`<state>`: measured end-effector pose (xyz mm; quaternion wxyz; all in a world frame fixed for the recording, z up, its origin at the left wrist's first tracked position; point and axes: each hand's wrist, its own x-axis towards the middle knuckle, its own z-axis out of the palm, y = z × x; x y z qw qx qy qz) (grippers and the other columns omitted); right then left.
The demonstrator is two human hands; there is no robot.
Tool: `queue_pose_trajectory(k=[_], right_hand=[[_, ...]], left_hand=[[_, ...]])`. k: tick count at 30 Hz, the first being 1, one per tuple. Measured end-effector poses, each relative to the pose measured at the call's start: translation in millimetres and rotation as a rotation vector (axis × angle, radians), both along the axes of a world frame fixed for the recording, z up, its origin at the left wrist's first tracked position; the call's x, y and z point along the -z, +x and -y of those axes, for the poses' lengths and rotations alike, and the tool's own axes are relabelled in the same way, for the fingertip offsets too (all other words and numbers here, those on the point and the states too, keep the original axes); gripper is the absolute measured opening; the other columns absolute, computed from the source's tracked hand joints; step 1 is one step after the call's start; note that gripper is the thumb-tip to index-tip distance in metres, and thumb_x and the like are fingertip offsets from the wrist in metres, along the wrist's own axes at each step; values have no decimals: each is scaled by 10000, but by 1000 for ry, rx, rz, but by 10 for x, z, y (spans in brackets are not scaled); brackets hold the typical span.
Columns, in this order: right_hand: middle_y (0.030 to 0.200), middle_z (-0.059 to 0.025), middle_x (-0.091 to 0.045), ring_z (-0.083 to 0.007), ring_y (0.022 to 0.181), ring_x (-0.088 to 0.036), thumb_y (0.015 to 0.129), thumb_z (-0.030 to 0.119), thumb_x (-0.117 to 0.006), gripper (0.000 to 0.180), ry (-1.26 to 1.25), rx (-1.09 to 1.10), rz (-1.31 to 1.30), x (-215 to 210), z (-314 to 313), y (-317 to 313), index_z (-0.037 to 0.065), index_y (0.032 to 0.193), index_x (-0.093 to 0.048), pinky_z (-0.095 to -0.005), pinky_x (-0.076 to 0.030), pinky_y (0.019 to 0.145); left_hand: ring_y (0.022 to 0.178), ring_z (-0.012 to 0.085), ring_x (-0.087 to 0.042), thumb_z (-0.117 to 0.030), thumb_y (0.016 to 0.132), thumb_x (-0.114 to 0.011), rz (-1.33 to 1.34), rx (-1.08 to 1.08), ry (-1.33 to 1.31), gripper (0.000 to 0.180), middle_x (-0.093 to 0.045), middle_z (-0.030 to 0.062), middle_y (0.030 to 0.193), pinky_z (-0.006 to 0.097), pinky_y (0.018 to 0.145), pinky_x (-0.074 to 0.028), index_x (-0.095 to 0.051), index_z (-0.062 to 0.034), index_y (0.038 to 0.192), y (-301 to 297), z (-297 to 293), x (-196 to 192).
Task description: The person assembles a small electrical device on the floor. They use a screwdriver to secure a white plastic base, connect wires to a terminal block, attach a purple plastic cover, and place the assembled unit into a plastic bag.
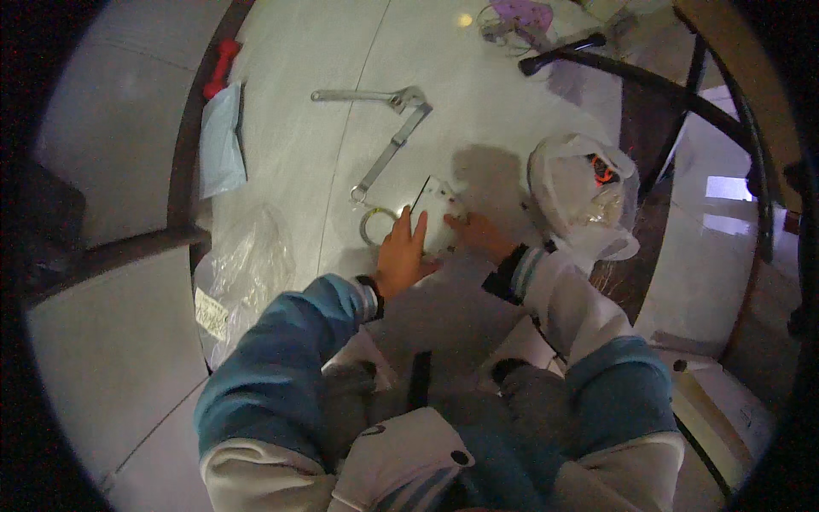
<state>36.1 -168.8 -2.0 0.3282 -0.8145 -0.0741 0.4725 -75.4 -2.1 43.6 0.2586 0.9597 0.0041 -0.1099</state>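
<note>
A white rectangular object (437,198) with a dark left edge and small marks on its face lies on the pale surface; I cannot make out its kind. My left hand (404,256) rests at its near left edge, fingers stretched and apart. On the object's right side, the bent fingers of my right hand (483,235) grip its edge. Just left of my left hand lies a thin ring (367,227), partly covered by the fingers. Farther off are a silver adjustable wrench (363,96) and a grey strap-like piece (394,149) with a metal loop at its near end.
A white plastic bag (563,175) with orange-and-black contents stands at right. Clear plastic wrapping (256,256) and a pale blue packet (223,141) lie at left, near a red dumbbell-shaped item (223,66). Dark metal legs (653,77) and a black-ended bar (546,60) are at far right.
</note>
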Motion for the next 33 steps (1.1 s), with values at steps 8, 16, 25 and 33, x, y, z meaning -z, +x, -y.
queue_pose_trajectory(k=[8,16,25,33], right_hand=[[847,-171,-630,-253,753,-614,845,499,-530,602,245,30,75,-99,-95,-4,-82,980,-606,-365,-484,638],[553,-153,-564,-243,422,-548,853,480,-511,563,252,124,-75,-218,-166,-9,-39,653,-596,-379,-464,460],[614,-58,-538,-138,521,-500,872,506,-502,530,251,255,-225,-510,-144,-14,-2,742,-583,-294,-417,476],[660,-122,-581,-293,599,-572,927,374,-436,402,190,-167,294,-927,16,148,18,808,-582,-374,-447,572]], left_hand=[[1178,393,-388,-201,558,-806,-35,35,92,1072,-220,242,1409,430,856,-464,-166,-40,1404,70,-53,40],[1132,387,-419,-120,562,-769,62,93,15,1019,-268,227,1386,416,854,-466,-191,-61,1400,77,-209,42],[1102,380,-437,-90,605,-722,76,104,-73,913,-303,196,1381,415,914,-416,-253,-75,1387,121,-271,-72],[1162,353,-422,-42,665,-649,151,79,-307,763,-367,146,1368,399,953,-385,-340,-92,1361,33,-415,-156]])
